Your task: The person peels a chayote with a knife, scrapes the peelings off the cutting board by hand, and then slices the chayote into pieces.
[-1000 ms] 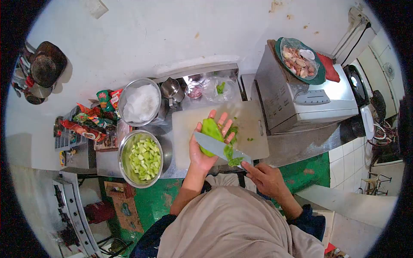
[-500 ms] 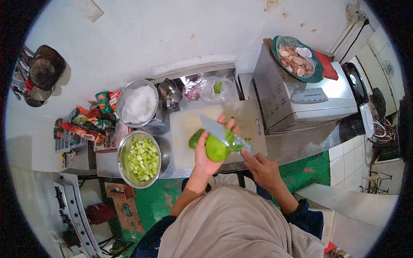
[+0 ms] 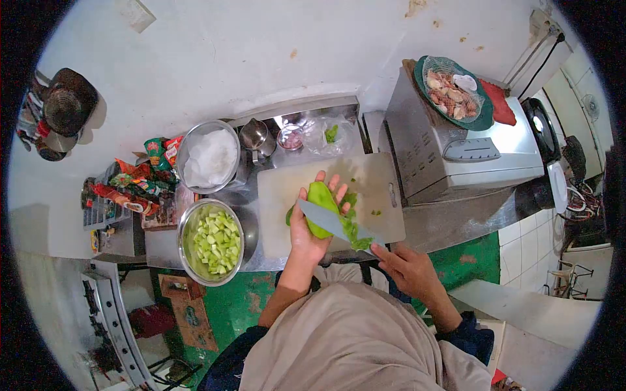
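My left hand, palm up over the white cutting board, cradles a bright green chayote with the fingers stretched along it. In my right hand is the handle of a kitchen knife. Its broad grey blade lies slantwise against the chayote, and strips of green peel hang by the blade. Another green piece shows partly behind my left hand on the board. Small green scraps are scattered at the board's right side.
A steel bowl of pale green cubes stands left of the board. Behind it are a bowl with a white bag, a metal pitcher and seasoning packets. A silver appliance, bearing a green plate, stands to the right.
The chayote has turned more upright in my left hand. The knife blade has moved down toward me, and my right hand has shifted slightly right and down.
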{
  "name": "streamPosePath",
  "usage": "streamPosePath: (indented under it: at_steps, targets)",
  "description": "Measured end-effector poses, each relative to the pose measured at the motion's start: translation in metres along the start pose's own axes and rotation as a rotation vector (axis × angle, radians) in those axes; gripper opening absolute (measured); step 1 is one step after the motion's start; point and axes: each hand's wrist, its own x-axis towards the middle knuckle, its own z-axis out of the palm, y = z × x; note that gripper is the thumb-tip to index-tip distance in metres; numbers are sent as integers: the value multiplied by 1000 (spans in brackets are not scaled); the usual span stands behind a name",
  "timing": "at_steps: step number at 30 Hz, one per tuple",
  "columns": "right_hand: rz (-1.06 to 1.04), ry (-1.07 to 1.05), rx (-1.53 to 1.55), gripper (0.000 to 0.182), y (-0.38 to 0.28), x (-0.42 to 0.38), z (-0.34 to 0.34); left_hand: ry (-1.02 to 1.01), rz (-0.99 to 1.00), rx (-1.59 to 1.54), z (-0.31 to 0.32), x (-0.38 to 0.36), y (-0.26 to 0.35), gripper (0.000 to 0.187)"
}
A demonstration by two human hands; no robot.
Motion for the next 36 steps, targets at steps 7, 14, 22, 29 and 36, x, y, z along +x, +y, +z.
streamPosePath:
  at_steps: [7, 14, 22, 29, 36]
  targets:
    - [-9, 11, 15, 46, 3, 4, -4, -23, 3, 96, 0, 3, 2, 56]
    - [15, 1, 20, 44, 5, 10, -1, -2, -27, 173, 4, 4, 3, 57]
    - [-5, 48, -26, 47, 12, 16, 12, 10, -65, 212, 4, 6, -3, 58]
    - [-16, 128, -32, 47, 10, 25, 24, 6, -65, 179, -7, 8, -9, 57]
    - [44, 192, -56, 49, 9, 33, 36, 27, -98, 207, -3, 6, -9, 53]
